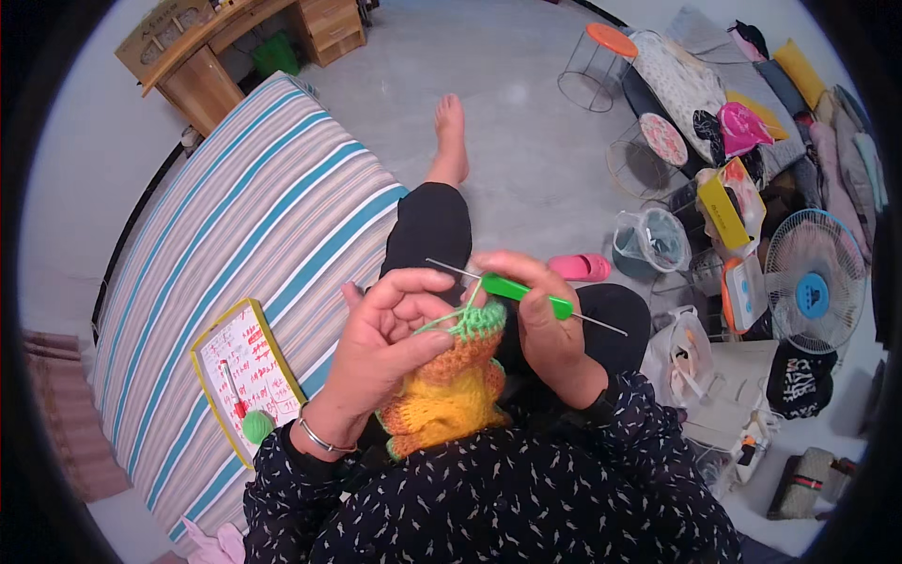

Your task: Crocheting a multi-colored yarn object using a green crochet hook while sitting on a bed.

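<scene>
My right hand [546,310] grips the green handle of a double-ended metal crochet hook [525,295], one end of which points up and left above the work. Between finger and thumb, my left hand [394,328] holds the upper edge of a crocheted piece [451,395], yellow in the middle with orange-brown and green bands. A strand of green yarn [473,296] runs up from the green edge to the hook's shaft, and another crosses to my left fingers. The lower part of the piece rests against my lap and patterned black shirt.
On the striped bed [232,233] at my left lies a yellow-framed whiteboard [271,352] bearing writing, with a marker [229,381] and a green yarn ball [258,426]. To the right are a pink slipper [580,267], a lined bin [650,241], a fan [814,282] and stools [611,40].
</scene>
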`<state>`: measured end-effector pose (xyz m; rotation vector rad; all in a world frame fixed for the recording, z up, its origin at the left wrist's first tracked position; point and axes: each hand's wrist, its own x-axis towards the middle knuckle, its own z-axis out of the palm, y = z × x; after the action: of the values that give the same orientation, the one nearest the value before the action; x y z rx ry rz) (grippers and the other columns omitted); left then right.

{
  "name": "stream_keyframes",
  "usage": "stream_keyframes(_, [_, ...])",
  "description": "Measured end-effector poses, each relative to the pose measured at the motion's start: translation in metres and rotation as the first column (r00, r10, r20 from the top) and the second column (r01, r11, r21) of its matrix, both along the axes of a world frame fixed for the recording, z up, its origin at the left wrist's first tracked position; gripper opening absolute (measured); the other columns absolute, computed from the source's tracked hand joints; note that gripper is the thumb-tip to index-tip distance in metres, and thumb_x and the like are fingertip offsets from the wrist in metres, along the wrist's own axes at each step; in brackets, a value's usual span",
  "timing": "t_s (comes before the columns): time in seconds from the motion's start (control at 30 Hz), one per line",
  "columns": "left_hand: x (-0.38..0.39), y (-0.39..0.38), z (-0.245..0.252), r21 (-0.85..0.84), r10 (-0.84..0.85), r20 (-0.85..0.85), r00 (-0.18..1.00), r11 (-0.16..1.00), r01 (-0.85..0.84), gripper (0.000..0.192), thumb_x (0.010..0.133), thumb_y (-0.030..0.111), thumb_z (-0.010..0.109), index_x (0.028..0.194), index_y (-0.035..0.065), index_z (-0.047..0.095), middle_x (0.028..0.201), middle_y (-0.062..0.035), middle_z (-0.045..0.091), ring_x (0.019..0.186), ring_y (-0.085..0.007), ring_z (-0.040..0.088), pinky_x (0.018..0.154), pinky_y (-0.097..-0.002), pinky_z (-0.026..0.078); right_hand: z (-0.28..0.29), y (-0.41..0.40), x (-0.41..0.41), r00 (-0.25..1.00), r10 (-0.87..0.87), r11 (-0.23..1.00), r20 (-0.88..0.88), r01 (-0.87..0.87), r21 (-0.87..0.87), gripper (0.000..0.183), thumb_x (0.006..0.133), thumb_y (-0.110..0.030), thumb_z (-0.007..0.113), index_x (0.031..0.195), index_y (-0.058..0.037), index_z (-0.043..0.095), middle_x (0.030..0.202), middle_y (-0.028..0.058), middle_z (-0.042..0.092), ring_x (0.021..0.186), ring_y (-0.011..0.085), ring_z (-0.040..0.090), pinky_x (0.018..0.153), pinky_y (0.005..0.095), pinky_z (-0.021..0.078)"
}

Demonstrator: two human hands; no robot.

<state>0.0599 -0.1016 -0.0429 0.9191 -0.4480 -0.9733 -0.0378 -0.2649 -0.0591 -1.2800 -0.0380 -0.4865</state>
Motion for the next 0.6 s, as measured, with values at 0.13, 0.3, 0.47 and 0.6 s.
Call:
stream_keyframes(0.13, [0.005,-0.003,-0.012,0.040,0.049,0.089,0.995,0.998,-0.053,0.026,0.084,-0.004,0.060,0.110,-0.0007,0.052,0.098,-0.0070,0.062,0.092,-0.0101,0.061,0.083,-0.0221,0.048,-0.011,-0.006,0.002,0.999,0.013,0.988,-0.035,-0.018,-0.152,0.027,0.093,-0.022,0.055,0.110,-0.0006,0.056,0.100,0.0068,0.061,0.089,0.0121,0.057,0.080,0.0257,0.0444])
stream_keyframes(0.3, [0.007,0.000,-0.013,0.029,0.184,0.351,0.918,0.978,-0.207,0.013,0.087,-0.004,0.056,0.099,-0.0023,0.055,0.094,-0.0117,0.063,0.094,-0.0144,0.061,0.084,-0.0255,0.048,-0.009,-0.011,0.003,1.000,-0.008,0.970,-0.017,0.003,-0.242,0.018,0.089,-0.014,0.059,0.103,-0.0032,0.057,0.099,0.0085,0.062,0.089,0.0145,0.060,0.079,0.0264,0.0460])
stream_keyframes(0.47, [0.007,-0.001,-0.009,-0.084,0.314,0.528,0.789,0.944,-0.319,0.007,0.088,0.000,0.056,0.095,0.0006,0.054,0.087,-0.0143,0.063,0.082,-0.0195,0.060,0.084,-0.0338,0.047,-0.005,-0.019,0.000,1.000,0.009,0.942,0.003,-0.007,-0.336,0.018,0.088,-0.014,0.059,0.104,-0.0045,0.058,0.092,0.0094,0.063,0.083,0.0192,0.063,0.074,0.0275,0.0482])
stream_keyframes(0.6, [0.007,-0.003,0.000,-0.131,0.360,0.594,0.720,0.926,-0.355,0.006,0.089,0.006,0.056,0.092,0.0031,0.052,0.078,-0.0134,0.061,0.072,-0.0204,0.058,0.079,-0.0376,0.048,-0.004,-0.025,-0.007,0.997,0.046,0.899,0.063,-0.013,-0.437,0.020,0.089,-0.016,0.058,0.105,-0.0039,0.059,0.092,0.0099,0.064,0.082,0.0219,0.064,0.074,0.0286,0.0491])
